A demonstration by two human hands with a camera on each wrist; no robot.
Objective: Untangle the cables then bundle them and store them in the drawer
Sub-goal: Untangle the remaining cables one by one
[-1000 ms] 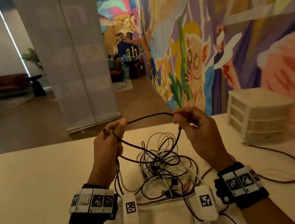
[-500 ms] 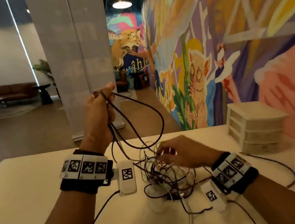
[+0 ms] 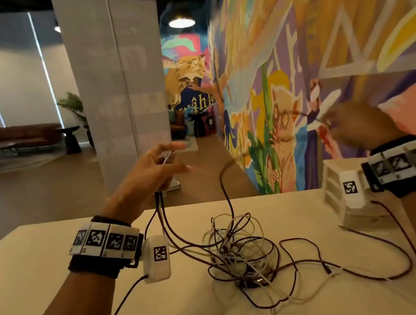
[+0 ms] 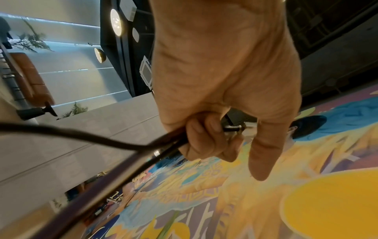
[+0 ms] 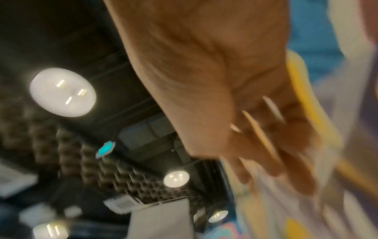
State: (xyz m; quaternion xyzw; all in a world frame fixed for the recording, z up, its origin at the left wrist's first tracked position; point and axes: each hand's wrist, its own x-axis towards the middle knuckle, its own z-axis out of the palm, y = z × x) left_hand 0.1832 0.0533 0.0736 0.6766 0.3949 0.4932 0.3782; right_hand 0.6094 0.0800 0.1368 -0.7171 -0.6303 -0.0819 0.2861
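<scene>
A tangle of dark and white cables [image 3: 242,256] lies in the middle of the cream table [image 3: 29,286]. My left hand [image 3: 157,166] is raised above the table's far edge. Its curled fingers [image 4: 204,139] grip a dark cable [image 4: 102,139] close to the metal plug [image 4: 231,129], with the index finger straight. Strands hang from it into the tangle. My right hand [image 3: 354,126] is lifted far right and blurred, with its fingers [image 5: 266,137] curled. It seems to pinch the dark cable [image 3: 222,182] that arcs up from the tangle.
A small white drawer unit [image 3: 332,188] stands at the table's back right, partly hidden behind my right wrist. Loose dark loops [image 3: 389,275] and a white cable [image 3: 308,289] trail over the right half of the table. A painted wall runs along the right.
My right hand left the tangle and swept up and to the right, drawing a length of dark cable out. My left hand kept its hold on the plug end.
</scene>
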